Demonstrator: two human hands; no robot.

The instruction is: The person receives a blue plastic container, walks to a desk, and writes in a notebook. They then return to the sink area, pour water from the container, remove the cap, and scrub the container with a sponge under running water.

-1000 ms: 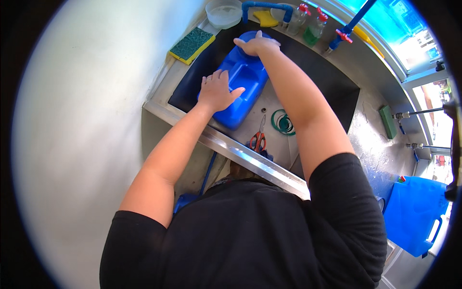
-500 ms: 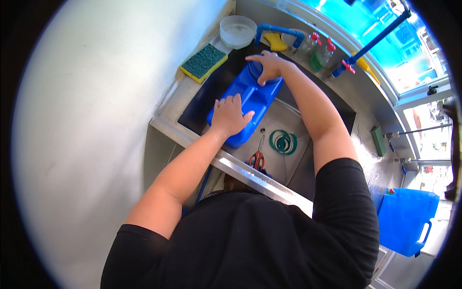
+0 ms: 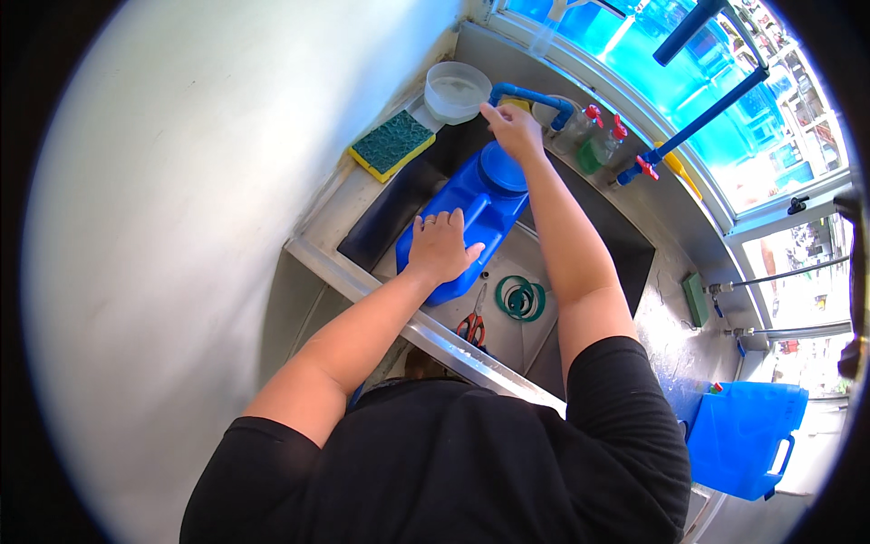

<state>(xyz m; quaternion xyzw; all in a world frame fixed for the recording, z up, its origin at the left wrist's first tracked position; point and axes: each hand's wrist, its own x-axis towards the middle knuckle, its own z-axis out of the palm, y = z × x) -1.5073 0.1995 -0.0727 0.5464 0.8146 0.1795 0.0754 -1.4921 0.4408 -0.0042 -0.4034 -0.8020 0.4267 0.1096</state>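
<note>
One large blue plastic jug (image 3: 489,224) with a moulded handle lies lengthwise in a dark-walled metal sink (image 3: 605,243), its broad round blue lid (image 3: 504,172) at the end away from the person. Whether it rests flat or tilted cannot be told.

Left hand (image 3: 440,247): laid over the near part of the jug, fingers spread, thumb out to the side, not clenched; a ring shows on one finger. Right hand (image 3: 517,132): just beyond the lid, fingers partly bent, beside a bent blue pipe tap (image 3: 530,92). Whether it grasps or touches anything cannot be told.

On the sink floor, right of the jug, orange-handled metal scissors (image 3: 471,326) lie near flat green rings (image 3: 519,299).

A thick green-and-yellow scrubbing sponge (image 3: 392,145) rests on the sink's left ledge, beside a round translucent plastic bowl (image 3: 457,91). Two clear bottles with red tops stand beyond the sink, one holding green liquid (image 3: 596,152). On the metal tabletop (image 3: 669,317) at right is a green rectangular block (image 3: 695,301); nearer the person stands a blue jerrycan (image 3: 745,435).
</note>
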